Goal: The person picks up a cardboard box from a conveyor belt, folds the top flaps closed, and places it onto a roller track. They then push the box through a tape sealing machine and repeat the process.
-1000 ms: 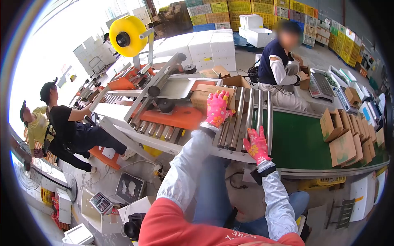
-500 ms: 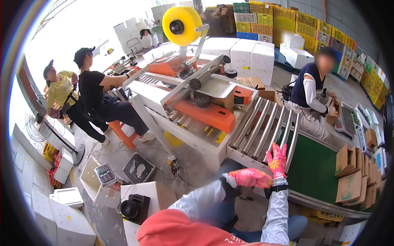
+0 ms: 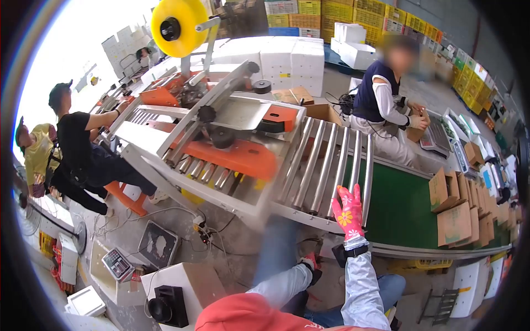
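Note:
My right hand (image 3: 349, 212), in a pink glove with a yellow flower, rests at the near edge of the roller conveyor (image 3: 323, 165). Its fingers are spread and nothing is in them. Lower down and to the left is my left hand (image 3: 312, 261), also gloved in pink, beside my legs. Its fingers are mostly hidden, and I see nothing held there. Left of the rollers stands a carton-sealing machine (image 3: 221, 154) with orange side guides and a large yellow tape roll (image 3: 179, 26). The green belt (image 3: 395, 207) runs right from the rollers.
Folded cartons (image 3: 458, 204) stand on the belt's right part. Across it, a seated co-worker (image 3: 381, 99) holds a small carton (image 3: 418, 126). At left, another co-worker (image 3: 74, 127) is beside the machine. A scale (image 3: 157, 243), cables and a foam box (image 3: 182, 287) are on the near-left floor.
The view has turned right. My left hand has dropped from beside the right hand to near my legs. The carton that showed inside the machine is no longer visible there.

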The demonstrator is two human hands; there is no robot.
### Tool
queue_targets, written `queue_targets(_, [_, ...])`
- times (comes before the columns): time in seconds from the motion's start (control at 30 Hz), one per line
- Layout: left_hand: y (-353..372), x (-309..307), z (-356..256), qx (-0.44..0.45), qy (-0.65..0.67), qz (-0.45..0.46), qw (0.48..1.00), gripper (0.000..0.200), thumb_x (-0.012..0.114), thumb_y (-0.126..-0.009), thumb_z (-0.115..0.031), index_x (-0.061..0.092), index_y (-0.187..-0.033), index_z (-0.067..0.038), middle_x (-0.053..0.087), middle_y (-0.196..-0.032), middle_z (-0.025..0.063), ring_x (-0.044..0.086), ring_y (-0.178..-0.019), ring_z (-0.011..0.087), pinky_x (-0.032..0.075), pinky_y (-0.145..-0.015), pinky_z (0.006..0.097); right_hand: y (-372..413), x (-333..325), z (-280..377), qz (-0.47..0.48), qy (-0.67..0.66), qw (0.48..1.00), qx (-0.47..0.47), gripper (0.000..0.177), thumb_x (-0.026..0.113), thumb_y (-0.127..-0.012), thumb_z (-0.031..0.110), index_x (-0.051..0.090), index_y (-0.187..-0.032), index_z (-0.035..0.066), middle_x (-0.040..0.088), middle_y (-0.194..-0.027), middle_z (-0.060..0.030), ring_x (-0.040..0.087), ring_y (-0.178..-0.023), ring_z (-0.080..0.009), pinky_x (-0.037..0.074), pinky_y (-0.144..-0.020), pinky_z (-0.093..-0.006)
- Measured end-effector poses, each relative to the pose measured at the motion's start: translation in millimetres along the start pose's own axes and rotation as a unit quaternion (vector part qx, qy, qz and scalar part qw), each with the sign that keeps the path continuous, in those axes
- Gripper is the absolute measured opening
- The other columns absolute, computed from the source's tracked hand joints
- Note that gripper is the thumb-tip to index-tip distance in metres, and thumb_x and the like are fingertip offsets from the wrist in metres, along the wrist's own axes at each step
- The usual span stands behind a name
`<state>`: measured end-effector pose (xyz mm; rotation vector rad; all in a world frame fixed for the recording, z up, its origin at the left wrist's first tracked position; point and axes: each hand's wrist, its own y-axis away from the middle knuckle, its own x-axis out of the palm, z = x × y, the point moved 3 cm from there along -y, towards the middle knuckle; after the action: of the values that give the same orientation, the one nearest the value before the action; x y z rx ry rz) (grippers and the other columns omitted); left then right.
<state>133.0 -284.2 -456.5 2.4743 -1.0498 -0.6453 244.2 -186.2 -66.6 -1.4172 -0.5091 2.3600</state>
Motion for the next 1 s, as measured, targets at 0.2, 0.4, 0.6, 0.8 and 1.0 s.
queue_targets(0.2, [-27.0,56.3,44.0,-0.163,0.718,-0.066,0.674,0.024,0.053,-0.086,-0.032,0.059,-0.098,-0.012,0.055,-0.081,0.0060,0.053,-0.074,0.0235,0.048,-0.069,0.0396,-1.4,-5.1,5.5,-0.050,-0.005,0.999,-0.005,0.034,0.064,-0.083,0.023,0.062,-0.112,0.004,0.064,-0.110,-0.0144,0.043,-0.123,-0.0431,0.039,-0.101,-0.0448])
queue_targets(0.4, [-27.0,45.8,22.6,-0.117,0.585,-0.068,0.800,0.030,0.044,-0.091,-0.034,0.060,-0.105,-0.012,0.058,-0.087,0.0064,0.055,-0.076,0.0259,0.049,-0.068,0.0410,-1.4,-7.7,6.4,-0.028,-0.012,0.998,0.049,0.031,0.063,-0.084,0.021,0.064,-0.111,0.005,0.065,-0.110,-0.0138,0.042,-0.126,-0.0406,0.038,-0.103,-0.0435])
queue_targets(0.6, [-33.0,55.0,46.9,-0.171,0.564,-0.109,0.801,0.033,0.046,-0.090,-0.036,0.058,-0.109,-0.012,0.058,-0.092,0.0065,0.054,-0.081,0.0259,0.048,-0.072,0.0407,0.3,-13.4,9.5,-0.060,-0.043,0.996,0.057,0.030,0.064,-0.084,0.020,0.064,-0.111,0.006,0.066,-0.107,-0.0114,0.043,-0.126,-0.0387,0.039,-0.103,-0.0433])
queue_targets(0.8, [-28.2,45.3,44.0,-0.180,0.503,-0.130,0.835,0.037,0.048,-0.088,-0.039,0.056,-0.112,-0.012,0.057,-0.097,0.0067,0.054,-0.086,0.0259,0.047,-0.075,0.0404,4.5,-8.9,6.3,-0.093,-0.049,0.993,0.052,0.030,0.064,-0.084,0.020,0.064,-0.110,0.006,0.066,-0.106,-0.0097,0.043,-0.126,-0.0381,0.040,-0.102,-0.0425])
queue_targets(1.0, [-23.7,39.6,39.3,-0.180,0.456,-0.135,0.861,0.041,0.049,-0.087,-0.041,0.054,-0.116,-0.012,0.057,-0.102,0.0069,0.053,-0.091,0.0259,0.046,-0.079,0.0401,6.4,-15.3,8.0,-0.074,-0.043,0.995,0.060,0.031,0.064,-0.082,0.021,0.064,-0.110,0.007,0.065,-0.111,-0.0126,0.045,-0.124,-0.0389,0.039,-0.102,-0.0443])
